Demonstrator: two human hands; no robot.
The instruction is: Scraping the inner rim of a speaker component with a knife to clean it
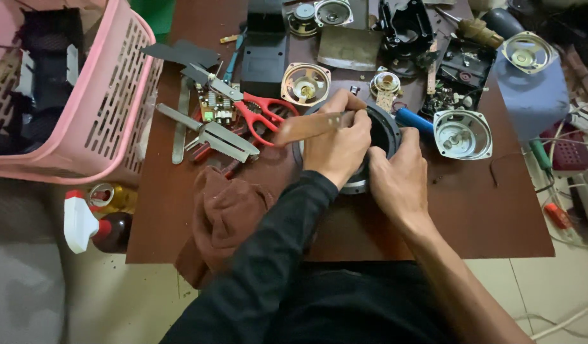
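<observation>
1. The round black speaker (382,130) is mostly covered by both hands; only part of its rim and dark inside shows.
2. The left hand (335,143) hides the far end of the brown-handled tool (307,126), so its tip cannot be told.
3. The right hand (399,178) has its fingertips out of sight behind the speaker's rim.
4. The pink basket (109,95) is cut off by the left and top edges; its dark contents are unclear.
5. The brown cloth (227,213) hangs over the desk (485,216) edge, covering what lies beneath.
6. Parts along the top edge are cropped.
7. Cables (561,322) at right run out of view.
</observation>
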